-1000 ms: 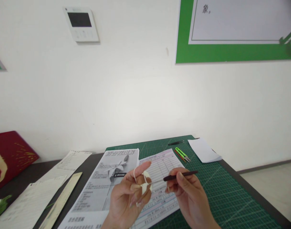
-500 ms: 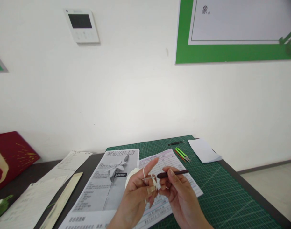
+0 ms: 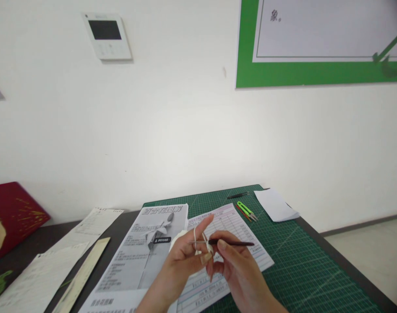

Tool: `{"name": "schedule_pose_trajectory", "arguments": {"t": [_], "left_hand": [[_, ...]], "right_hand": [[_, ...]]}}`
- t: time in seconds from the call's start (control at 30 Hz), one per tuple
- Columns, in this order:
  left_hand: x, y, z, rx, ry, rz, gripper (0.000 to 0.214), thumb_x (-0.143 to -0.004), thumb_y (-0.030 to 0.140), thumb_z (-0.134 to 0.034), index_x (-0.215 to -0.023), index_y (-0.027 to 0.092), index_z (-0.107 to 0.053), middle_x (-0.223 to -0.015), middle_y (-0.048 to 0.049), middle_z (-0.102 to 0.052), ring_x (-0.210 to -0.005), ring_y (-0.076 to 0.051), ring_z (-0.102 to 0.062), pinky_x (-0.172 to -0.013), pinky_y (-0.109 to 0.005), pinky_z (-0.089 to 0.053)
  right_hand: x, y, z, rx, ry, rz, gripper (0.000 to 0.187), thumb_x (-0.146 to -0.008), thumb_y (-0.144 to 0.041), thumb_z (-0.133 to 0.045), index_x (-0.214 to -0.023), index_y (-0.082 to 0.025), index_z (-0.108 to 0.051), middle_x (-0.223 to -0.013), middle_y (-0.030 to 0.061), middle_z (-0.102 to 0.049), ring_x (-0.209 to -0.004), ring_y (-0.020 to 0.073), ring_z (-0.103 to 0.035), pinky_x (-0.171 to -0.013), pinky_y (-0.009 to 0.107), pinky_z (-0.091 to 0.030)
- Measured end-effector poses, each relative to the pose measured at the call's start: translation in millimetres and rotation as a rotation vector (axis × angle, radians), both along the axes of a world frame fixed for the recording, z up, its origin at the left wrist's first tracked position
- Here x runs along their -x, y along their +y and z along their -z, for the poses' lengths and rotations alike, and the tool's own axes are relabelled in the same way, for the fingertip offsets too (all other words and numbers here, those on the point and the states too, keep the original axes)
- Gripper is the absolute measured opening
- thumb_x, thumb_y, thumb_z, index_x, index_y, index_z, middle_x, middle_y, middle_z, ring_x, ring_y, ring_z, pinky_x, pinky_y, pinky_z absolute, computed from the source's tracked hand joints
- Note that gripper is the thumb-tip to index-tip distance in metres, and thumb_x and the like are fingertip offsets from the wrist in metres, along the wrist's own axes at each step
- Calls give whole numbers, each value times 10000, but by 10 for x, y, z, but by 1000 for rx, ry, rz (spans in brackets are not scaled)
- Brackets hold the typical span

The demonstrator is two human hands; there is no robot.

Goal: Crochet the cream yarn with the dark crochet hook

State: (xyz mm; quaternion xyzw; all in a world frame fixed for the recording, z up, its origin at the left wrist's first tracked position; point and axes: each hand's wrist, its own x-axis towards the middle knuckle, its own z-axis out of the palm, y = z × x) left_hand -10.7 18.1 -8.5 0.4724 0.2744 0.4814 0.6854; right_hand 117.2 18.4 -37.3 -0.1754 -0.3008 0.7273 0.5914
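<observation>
My left hand (image 3: pixel 188 254) pinches a small piece of white crochet work (image 3: pixel 209 248) between thumb and fingers. White yarn (image 3: pixel 195 234) loops round its raised index finger. In my right hand (image 3: pixel 239 265), thumb and fingers grip the dark handle of a crochet hook (image 3: pixel 233 241). The hook's thin metal shaft points left, through or beside the white work and across the left index finger; which one I cannot tell. Partly hidden behind the left hand is a white rounded mass (image 3: pixel 177 237), perhaps a yarn ball. Under both hands lies a sheet with a printed table (image 3: pixel 247 243).
On the green cutting mat (image 3: pixel 302 265) lie green thread snips (image 3: pixel 246 210), dark tweezers (image 3: pixel 238 195) and a white paper (image 3: pixel 276 206). A printed flower sheet (image 3: pixel 130 256), a ruler (image 3: pixel 83 274), handwritten papers (image 3: pixel 45 274) and a red bag (image 3: pixel 18 217) stretch leftward. The wall stands behind.
The crochet hook has moved left, its metal shaft now reaching past the white work and across my left index finger. My right hand has come closer to the left. The view has shifted slightly.
</observation>
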Motion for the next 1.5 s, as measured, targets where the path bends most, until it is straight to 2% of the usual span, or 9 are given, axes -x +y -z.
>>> {"name": "schedule_pose_trajectory", "arguments": {"t": [0.23,0.37,0.57,0.7,0.83,1.07,1.3,1.5], "left_hand": [[-4,39,96,-39,36,65,570,-768,184,-646,-1297,317,-482,-628,14,-572,-579,-126,-526,-572,-270,-399],[13,35,94,25,26,84,624,-750,170,-665,-1316,324,-451,-629,15,-603,-587,-127,-549,-593,-271,-385],[4,37,69,25,103,-5,643,-734,170,-654,-1337,229,-437,-561,7,-594,-475,-106,-499,-444,-220,-248],[39,91,45,32,52,-43,605,-681,154,-663,-1269,196,-527,-509,39,-520,-423,-78,-413,-427,-218,-256],[102,153,55,28,16,-7,621,-665,163,-680,-1266,211,-532,-535,31,-537,-424,-80,-410,-423,-218,-278],[143,193,100,41,-28,4,595,-656,115,-645,-1241,186,-559,-513,25,-542,-426,-87,-408,-432,-225,-266],[171,185,89,48,-138,-3,544,-652,85,-603,-1185,198,-607,-470,47,-506,-401,-73,-370,-468,-238,-281],[114,161,111,23,-216,-52,514,-618,111,-589,-1120,198,-654,-427,40,-483,-468,-98,-323,-538,-245,-320]], "right_hand": [[26,-3,40,24,-43,50,190,-727,-312,-718,-833,-154,-710,-581,-1,-648,-434,72,-540,-417,170,-428],[34,13,50,-6,-58,51,195,-723,-322,-722,-816,-151,-715,-478,-26,-594,-395,64,-495,-396,162,-400],[36,37,62,-22,-101,7,209,-746,-334,-703,-852,-155,-695,-460,-18,-612,-388,83,-528,-415,189,-458],[25,109,68,10,-69,-24,218,-741,-334,-707,-855,-149,-692,-484,-44,-572,-389,62,-502,-368,151,-459],[20,194,10,-1,-105,-101,239,-739,-343,-706,-844,-128,-700,-503,-20,-605,-362,67,-514,-332,159,-470],[11,268,-59,-56,-127,-95,154,-686,-242,-756,-782,-128,-717,-503,-14,-631,-417,81,-569,-398,157,-478],[13,176,-71,-60,-103,-42,140,-649,-233,-778,-741,-140,-729,-456,-49,-553,-383,55,-469,-384,163,-467],[27,87,-70,-47,-81,-38,143,-652,-250,-777,-731,-140,-730,-421,-55,-516,-355,46,-434,-358,159,-464]]}}
